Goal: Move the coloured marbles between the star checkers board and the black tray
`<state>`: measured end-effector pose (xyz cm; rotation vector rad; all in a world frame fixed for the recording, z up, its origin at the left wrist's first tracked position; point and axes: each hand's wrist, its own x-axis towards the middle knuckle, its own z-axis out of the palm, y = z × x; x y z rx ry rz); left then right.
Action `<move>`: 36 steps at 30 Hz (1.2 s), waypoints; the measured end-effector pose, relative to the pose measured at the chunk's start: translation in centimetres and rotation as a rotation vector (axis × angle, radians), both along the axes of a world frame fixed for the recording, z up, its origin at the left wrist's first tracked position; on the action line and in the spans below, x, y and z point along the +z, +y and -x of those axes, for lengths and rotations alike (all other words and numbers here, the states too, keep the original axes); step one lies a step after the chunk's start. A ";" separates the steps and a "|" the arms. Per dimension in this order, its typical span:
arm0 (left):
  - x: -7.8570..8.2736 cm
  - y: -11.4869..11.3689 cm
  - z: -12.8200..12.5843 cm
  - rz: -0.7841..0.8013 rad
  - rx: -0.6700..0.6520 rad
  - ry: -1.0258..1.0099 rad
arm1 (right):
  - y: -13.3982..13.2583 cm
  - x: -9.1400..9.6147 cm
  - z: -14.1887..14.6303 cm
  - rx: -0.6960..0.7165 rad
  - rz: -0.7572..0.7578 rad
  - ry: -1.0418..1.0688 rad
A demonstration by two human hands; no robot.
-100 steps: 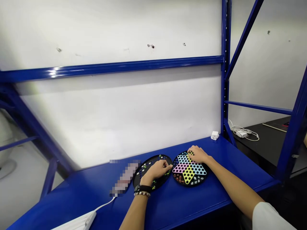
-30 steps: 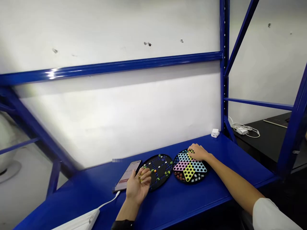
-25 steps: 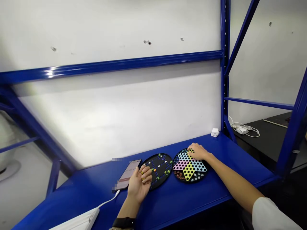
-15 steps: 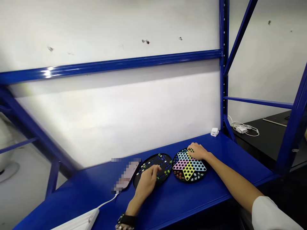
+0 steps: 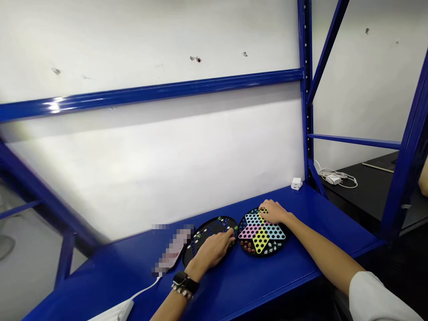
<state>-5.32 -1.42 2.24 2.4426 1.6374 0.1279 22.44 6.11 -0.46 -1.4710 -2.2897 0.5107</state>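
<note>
My left hand (image 5: 216, 247) is over the right part of a round black tray (image 5: 199, 244), which holds scattered small green, blue and white pieces. Its fingers are bent down together near the tray's right rim, and what they hold, if anything, is hidden. My right hand (image 5: 273, 211) rests at the far edge of a round Chinese checkers board (image 5: 261, 234) with a blue, pink and yellow star full of holes. The fingers there curl over the far yellow tip, and I cannot make out anything in them. Red, clear and blue pieces lie in the board's outer pockets.
Left of the tray lies a blurred-out phone (image 5: 174, 252) on a white cable leading to a white power strip (image 5: 115, 310). A white charger (image 5: 296, 183) stands at the back right of the blue shelf (image 5: 254, 285). Blue posts and bars frame the space before a white wall.
My left hand has moved right across the black tray, from its middle to near its right rim. My right hand has stayed on the far edge of the board. The view has shifted slightly.
</note>
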 end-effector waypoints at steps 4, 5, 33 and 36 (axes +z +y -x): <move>0.0 0.2 0.0 0.010 -0.100 0.081 | 0.0 -0.1 0.1 -0.005 -0.009 0.005; 0.1 0.3 -0.1 0.018 -0.100 0.083 | 0.0 -0.1 0.1 -0.004 -0.009 0.008; 2.3 3.2 -2.0 0.085 -0.049 0.239 | 5.0 -2.6 -2.6 -0.269 0.037 0.628; 2.6 4.3 -4.4 0.025 -0.075 0.203 | 5.2 -2.8 -2.7 -0.272 0.036 0.641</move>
